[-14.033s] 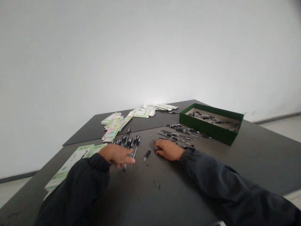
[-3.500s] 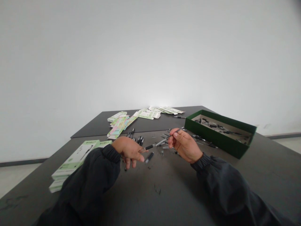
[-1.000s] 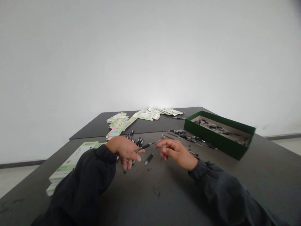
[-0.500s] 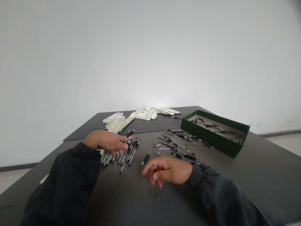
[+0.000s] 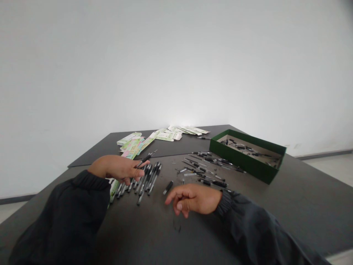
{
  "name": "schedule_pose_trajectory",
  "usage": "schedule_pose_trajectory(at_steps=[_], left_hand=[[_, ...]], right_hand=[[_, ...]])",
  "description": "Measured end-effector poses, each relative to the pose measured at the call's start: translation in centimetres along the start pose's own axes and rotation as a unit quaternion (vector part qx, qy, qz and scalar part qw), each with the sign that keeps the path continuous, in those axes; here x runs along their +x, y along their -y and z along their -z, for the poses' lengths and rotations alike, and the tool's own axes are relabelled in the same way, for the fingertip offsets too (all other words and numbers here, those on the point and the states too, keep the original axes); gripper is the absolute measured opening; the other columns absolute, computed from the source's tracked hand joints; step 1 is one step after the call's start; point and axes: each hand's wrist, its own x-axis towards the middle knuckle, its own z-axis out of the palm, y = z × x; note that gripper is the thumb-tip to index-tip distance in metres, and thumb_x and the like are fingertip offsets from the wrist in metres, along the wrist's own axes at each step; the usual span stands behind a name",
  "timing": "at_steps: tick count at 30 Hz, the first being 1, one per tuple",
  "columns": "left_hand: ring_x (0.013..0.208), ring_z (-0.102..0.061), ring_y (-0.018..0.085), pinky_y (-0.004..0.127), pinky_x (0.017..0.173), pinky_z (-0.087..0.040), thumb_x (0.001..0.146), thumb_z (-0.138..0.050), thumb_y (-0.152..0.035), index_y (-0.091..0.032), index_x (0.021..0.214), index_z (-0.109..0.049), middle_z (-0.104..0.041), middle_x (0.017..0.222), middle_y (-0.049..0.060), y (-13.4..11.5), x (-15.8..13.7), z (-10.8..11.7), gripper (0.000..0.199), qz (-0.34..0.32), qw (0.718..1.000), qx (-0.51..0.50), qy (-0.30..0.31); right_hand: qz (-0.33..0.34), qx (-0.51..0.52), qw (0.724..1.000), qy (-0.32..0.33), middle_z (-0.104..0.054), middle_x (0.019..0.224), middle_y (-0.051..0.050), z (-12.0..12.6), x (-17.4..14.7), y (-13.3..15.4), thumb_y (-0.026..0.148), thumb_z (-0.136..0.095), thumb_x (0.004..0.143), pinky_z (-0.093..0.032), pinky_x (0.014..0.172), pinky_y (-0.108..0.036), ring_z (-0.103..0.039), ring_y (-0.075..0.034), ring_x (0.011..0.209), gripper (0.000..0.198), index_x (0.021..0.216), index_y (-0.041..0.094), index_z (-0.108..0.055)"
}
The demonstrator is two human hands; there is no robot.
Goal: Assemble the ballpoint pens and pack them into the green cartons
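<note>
My left hand (image 5: pixel 117 168) is over a pile of capped pens (image 5: pixel 151 180). It holds an uncapped pen (image 5: pixel 145 159), whose tip points up and away to the right. The pen lies between the fingers, with the thumb stretched out below it. Lower and to the right, my right hand (image 5: pixel 194 198) hovers palm down with its fingers loosely bent and apart; nothing shows in them. Just beyond its forefinger, a short black pen cap (image 5: pixel 168 187) lies on the table.
Loose pen parts and refills (image 5: pixel 202 170) lie scattered right of the middle. A green open box (image 5: pixel 242 163) with more pen parts stands at the right. Flattened printed cartons (image 5: pixel 168 135) lie along the back of the dark table (image 5: pixel 300 206). A thin dark loop (image 5: pixel 177 225) lies in front.
The whole view has shifted slightly to the left. My left hand, still with the pen, has moved a little left. My right hand has hardly moved.
</note>
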Motion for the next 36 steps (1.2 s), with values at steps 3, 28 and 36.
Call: schedule_pose_trajectory(at_steps=[3, 28, 36], left_hand=[[0.089, -0.061, 0.025, 0.028, 0.07, -0.047, 0.077, -0.038, -0.066, -0.012, 0.143, -0.001, -0.055, 0.119, 0.017, 0.2, -0.2, 0.1, 0.092, -0.005, 1.0, -0.005, -0.005], [0.092, -0.063, 0.025, 0.033, 0.079, -0.046, 0.081, -0.038, -0.061, -0.01, 0.141, 0.013, -0.056, 0.119, 0.02, -0.1, -0.4, -0.1, 0.094, -0.032, 0.998, -0.033, 0.037], [0.095, -0.062, 0.025, 0.035, 0.082, -0.046, 0.079, -0.042, -0.064, -0.01, 0.141, 0.014, -0.056, 0.118, 0.022, 0.0, -0.4, -0.1, 0.099, -0.016, 0.997, -0.064, 0.044]], right_hand=[[0.006, 0.002, 1.0, -0.007, -0.055, 0.082, -0.002, 0.2, -0.1, 0.0, 0.043, -0.053, 0.084, -0.04, 0.056, -0.019, -0.05, -0.006, 0.056, 0.041, 0.114, 0.015, -0.051], [0.162, 0.026, 0.781, -0.602, -0.055, 0.063, 0.004, 9.0, -3.6, 0.4, 0.032, -0.053, 0.077, -0.033, 0.042, -0.019, -0.045, -0.007, 0.044, 0.016, 0.079, 0.019, -0.043], [0.093, -0.044, 0.765, -0.636, -0.047, 0.043, 0.004, 10.0, -3.7, -1.6, 0.043, -0.045, 0.081, -0.029, 0.036, -0.021, -0.04, -0.008, 0.035, 0.029, 0.067, 0.018, -0.043]])
